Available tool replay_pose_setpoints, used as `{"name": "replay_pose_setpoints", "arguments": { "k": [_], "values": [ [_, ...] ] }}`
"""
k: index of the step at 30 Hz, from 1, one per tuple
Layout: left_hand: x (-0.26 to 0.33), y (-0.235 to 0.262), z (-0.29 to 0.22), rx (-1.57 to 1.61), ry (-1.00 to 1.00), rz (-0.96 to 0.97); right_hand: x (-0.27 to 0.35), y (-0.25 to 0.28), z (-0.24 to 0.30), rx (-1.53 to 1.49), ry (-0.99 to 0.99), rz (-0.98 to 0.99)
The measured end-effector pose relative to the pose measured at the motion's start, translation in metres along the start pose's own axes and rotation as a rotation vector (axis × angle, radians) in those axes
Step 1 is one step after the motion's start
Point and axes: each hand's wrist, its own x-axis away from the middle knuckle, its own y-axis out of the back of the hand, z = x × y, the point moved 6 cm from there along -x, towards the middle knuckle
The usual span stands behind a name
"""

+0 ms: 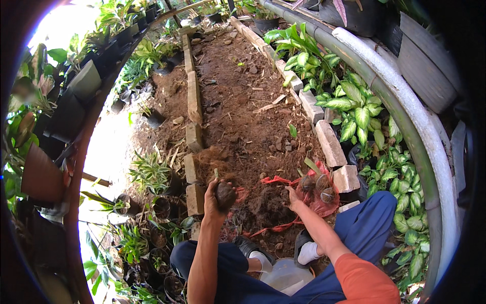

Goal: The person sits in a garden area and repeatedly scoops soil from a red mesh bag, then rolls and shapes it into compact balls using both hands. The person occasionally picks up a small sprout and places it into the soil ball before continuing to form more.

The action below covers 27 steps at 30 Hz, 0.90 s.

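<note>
Raised on the left, my left hand [211,199] is closed around a dark brown, fibrous root ball [226,196] with a short pale green stem on top. My right hand [294,199] is low beside a pile of dark, loose fibrous soil [266,205], a finger stretched out. Its other fingers are partly hidden, and nothing shows in its grip. Under the pile and to its right spreads a torn red plastic sheet [324,205]. Several round brown balls rest on it, including one ball [307,183] near a green stem and another ball [328,195] with pale wrapping.
Between my feet stands a translucent plastic tub [287,276]. A brown soil bed [238,101] stretches ahead, edged by left blocks [194,99] and right bricks [329,142]. Potted plants [152,175] crowd the left; variegated leafy plants [362,114] and a bamboo pole [405,121] line the right.
</note>
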Motion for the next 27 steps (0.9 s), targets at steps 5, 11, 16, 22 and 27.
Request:
{"name": "replay_pose_setpoints", "arguments": {
  "k": [5, 11, 16, 22, 27],
  "values": [
    [-0.008, 0.012, 0.0, -0.013, -0.011, -0.031, 0.001, -0.024, -0.012, 0.34, 0.01, -0.12],
    [-0.008, 0.017, -0.001, -0.025, -0.026, -0.026, 0.009, -0.052, -0.026, 0.826, 0.2, 0.025],
    [-0.008, 0.017, 0.001, -0.022, -0.006, -0.035, 0.016, -0.047, -0.027, 1.412, 0.446, -0.071],
    [-0.008, 0.016, 0.002, 0.007, 0.004, -0.067, 0.033, -0.06, -0.024, 1.835, 0.673, 0.134],
    [-0.008, 0.015, 0.003, -0.015, -0.002, -0.038, 0.022, -0.073, -0.031, 2.052, 0.647, 0.121]
  ]
}}
